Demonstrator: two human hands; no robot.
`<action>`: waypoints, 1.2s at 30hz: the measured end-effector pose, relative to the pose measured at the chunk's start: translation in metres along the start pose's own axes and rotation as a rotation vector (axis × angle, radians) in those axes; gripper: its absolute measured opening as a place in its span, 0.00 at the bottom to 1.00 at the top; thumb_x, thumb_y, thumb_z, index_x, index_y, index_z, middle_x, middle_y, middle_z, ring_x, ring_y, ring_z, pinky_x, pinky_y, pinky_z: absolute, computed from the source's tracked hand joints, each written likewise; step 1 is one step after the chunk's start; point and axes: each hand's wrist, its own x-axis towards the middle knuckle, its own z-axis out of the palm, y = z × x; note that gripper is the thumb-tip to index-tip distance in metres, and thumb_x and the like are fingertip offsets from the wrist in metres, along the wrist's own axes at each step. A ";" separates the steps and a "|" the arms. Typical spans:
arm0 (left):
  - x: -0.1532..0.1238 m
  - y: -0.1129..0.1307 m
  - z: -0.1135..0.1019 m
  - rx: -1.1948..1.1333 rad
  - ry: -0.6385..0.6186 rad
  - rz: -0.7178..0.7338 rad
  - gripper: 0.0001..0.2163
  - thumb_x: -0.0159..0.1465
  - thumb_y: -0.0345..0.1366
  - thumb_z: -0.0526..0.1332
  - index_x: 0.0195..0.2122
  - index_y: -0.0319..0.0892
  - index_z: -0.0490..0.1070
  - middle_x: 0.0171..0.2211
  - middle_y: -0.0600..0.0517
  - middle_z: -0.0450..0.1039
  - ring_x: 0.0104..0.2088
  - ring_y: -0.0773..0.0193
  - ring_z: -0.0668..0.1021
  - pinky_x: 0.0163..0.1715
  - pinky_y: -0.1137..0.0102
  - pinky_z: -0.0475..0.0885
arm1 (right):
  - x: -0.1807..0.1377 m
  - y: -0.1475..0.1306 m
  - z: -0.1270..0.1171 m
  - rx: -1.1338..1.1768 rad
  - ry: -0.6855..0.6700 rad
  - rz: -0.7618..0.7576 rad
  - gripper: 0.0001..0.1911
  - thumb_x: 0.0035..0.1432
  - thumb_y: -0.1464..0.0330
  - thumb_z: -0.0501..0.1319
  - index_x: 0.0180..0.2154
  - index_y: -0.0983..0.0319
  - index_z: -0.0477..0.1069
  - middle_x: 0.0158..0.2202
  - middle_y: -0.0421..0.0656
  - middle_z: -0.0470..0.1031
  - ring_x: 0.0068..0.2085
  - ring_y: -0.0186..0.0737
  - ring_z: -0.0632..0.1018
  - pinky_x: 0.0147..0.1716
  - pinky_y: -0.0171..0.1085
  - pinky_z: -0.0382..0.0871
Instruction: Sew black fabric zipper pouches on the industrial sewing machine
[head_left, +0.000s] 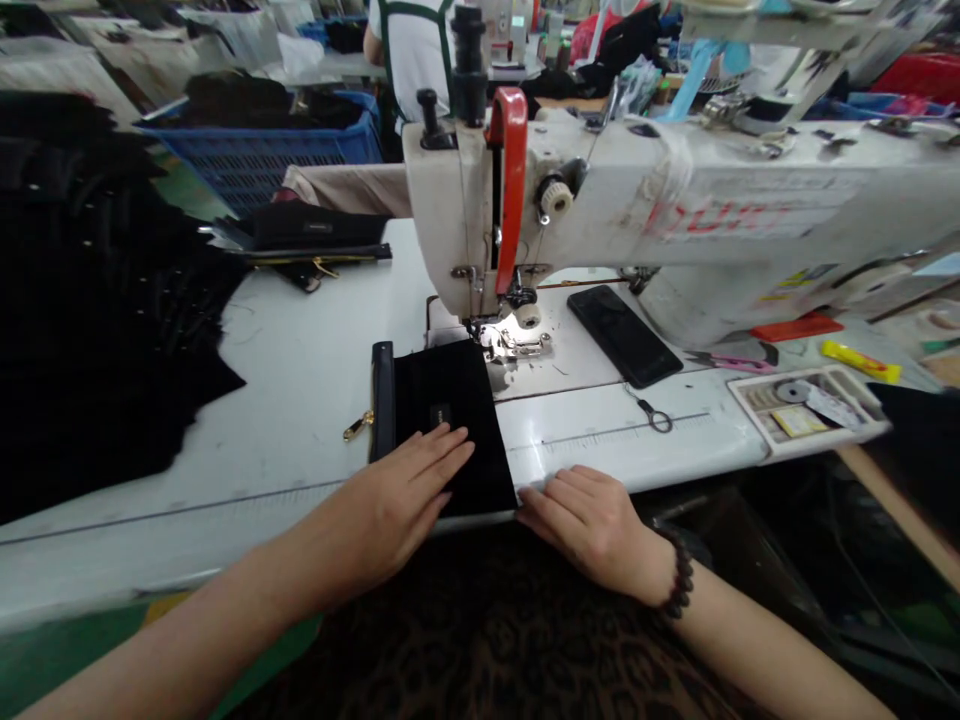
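Observation:
A black fabric pouch [450, 400] with a zipper along its left edge and a gold pull lies on the white table [300, 400], its far corner under the presser foot [517, 340] of the white sewing machine [675, 220]. My left hand [397, 500] lies flat on the pouch's near part, fingers stretched out. My right hand [585, 520], a dark bead bracelet on its wrist, rests at the pouch's near right corner by the table edge, fingers curled down onto the fabric edge.
A black phone [622, 335] and small snips [652, 412] lie right of the needle. A white tray [810, 410] of small parts sits further right. Black fabric is piled at left [97, 330]. A blue crate [270, 150] and another person [412, 50] are behind.

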 end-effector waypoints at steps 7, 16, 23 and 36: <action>-0.001 0.007 0.006 0.027 0.013 -0.038 0.23 0.58 0.23 0.48 0.56 0.35 0.56 0.57 0.42 0.59 0.57 0.55 0.62 0.53 0.56 0.64 | 0.003 -0.005 0.008 0.003 0.071 0.005 0.06 0.59 0.74 0.55 0.38 0.70 0.67 0.21 0.39 0.64 0.24 0.34 0.62 0.23 0.36 0.54; -0.001 0.013 0.013 0.110 -0.005 0.117 0.20 0.61 0.22 0.46 0.54 0.35 0.60 0.56 0.46 0.60 0.58 0.56 0.59 0.56 0.54 0.55 | 0.002 -0.003 0.012 -0.007 0.127 -0.109 0.11 0.57 0.79 0.53 0.24 0.66 0.65 0.18 0.38 0.60 0.23 0.33 0.59 0.22 0.35 0.51; 0.000 0.017 0.017 0.108 -0.073 0.135 0.20 0.60 0.22 0.45 0.53 0.32 0.61 0.56 0.43 0.60 0.56 0.55 0.63 0.54 0.57 0.59 | 0.003 -0.004 0.012 0.007 0.160 -0.103 0.14 0.56 0.79 0.54 0.20 0.64 0.63 0.16 0.37 0.59 0.21 0.32 0.58 0.22 0.35 0.50; 0.003 0.017 0.014 0.112 -0.048 0.158 0.18 0.61 0.23 0.45 0.51 0.31 0.63 0.54 0.43 0.63 0.54 0.54 0.66 0.53 0.58 0.62 | -0.004 -0.003 0.015 0.058 0.167 -0.009 0.04 0.57 0.76 0.55 0.36 0.68 0.66 0.20 0.39 0.64 0.24 0.34 0.63 0.24 0.35 0.56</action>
